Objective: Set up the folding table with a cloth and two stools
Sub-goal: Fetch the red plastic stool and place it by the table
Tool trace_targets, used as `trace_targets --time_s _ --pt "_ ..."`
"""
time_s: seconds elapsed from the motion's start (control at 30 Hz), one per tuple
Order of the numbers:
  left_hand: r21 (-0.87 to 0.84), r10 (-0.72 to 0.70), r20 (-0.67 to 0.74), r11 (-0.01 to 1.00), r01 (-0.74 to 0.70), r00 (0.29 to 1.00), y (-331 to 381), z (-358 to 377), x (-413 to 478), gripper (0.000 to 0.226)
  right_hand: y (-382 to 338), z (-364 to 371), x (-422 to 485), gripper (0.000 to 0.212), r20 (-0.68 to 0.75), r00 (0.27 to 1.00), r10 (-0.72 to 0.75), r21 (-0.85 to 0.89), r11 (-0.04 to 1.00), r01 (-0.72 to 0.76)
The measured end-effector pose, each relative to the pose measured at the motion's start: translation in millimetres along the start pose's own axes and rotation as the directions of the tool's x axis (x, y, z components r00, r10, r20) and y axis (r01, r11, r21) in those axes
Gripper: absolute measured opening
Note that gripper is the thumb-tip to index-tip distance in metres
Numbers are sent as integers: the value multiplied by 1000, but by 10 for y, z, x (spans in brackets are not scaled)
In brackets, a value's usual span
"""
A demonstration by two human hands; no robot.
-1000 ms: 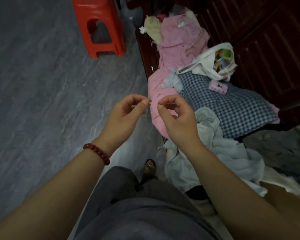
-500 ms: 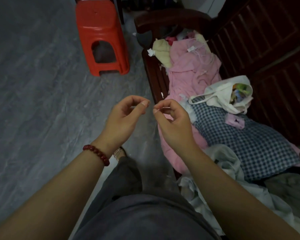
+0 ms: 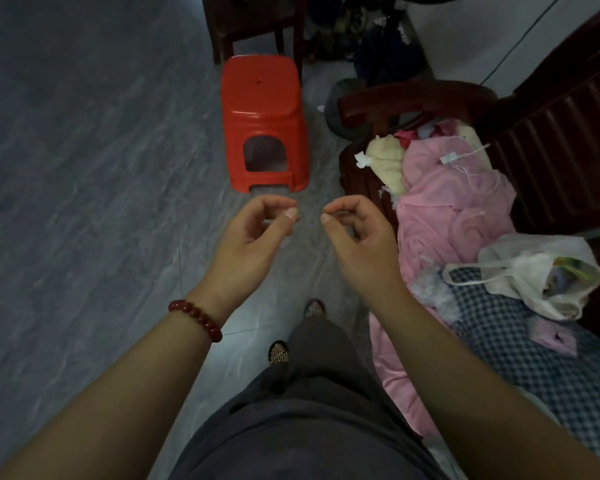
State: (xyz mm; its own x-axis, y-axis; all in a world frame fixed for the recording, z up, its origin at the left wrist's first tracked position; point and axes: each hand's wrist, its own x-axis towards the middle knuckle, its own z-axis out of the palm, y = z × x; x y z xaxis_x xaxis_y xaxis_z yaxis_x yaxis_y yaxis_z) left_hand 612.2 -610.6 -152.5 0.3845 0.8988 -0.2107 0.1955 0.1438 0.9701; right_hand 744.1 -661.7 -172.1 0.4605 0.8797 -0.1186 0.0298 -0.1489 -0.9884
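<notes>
Grey marbled floor [image 3: 84, 168] carries the red plastic stool [image 3: 262, 109], upright and untouched, just in front of a dark wooden chair [image 3: 250, 22] and beside the arm of a wooden settee [image 3: 551, 140]. Nearer the camera, a person's left hand [image 3: 253, 237] and right hand [image 3: 361, 244] hover close together above the floor. Each grip is narrow, thumb tip drawn to forefinger tip; what, if anything, they pinch is too small to tell. A red bead bracelet [image 3: 196, 318] circles the left wrist. On the settee seat lie a crumpled pink cloth [image 3: 440, 202], a blue checked fabric [image 3: 534, 358] and, resting on that fabric, a white bag [image 3: 534, 271].
</notes>
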Motion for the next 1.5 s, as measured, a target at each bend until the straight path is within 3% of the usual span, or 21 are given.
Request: trace_targets --time_s 0.2,0.47,0.63,0.87,1.0,1.37,1.5 --pt "-22 23 -8 1000 -23 1000 105 -270 970 12 -72 281 915 15 3 999 34 -3 999 -34" --pt "39 82 33 996 -84 996 482 -612 2572 12 -277 692 2562 14 -42 998 -56 -46 998 54" --pt "42 55 -17 998 -55 998 692 -857 3265 12 -403 982 3303 11 -14 996 -84 -45 995 84" --pt "-89 23 -20 996 -24 1000 837 -1249 4030 13 -470 1435 4080 11 31 994 -108 -79 991 110" --pt "-5 47 -19 999 -47 999 784 -1663 4603 15 -498 1866 4573 6 21 995 -102 -80 991 103" --pt "7 35 113 999 -36 993 1000 -3259 6241 16 -866 3530 6020 8 -109 993 -35 -35 999 31" --pt "58 29 81 998 -34 996 1039 -3687 6702 14 -959 3992 6440 4 -127 991 -53 -38 998 48"
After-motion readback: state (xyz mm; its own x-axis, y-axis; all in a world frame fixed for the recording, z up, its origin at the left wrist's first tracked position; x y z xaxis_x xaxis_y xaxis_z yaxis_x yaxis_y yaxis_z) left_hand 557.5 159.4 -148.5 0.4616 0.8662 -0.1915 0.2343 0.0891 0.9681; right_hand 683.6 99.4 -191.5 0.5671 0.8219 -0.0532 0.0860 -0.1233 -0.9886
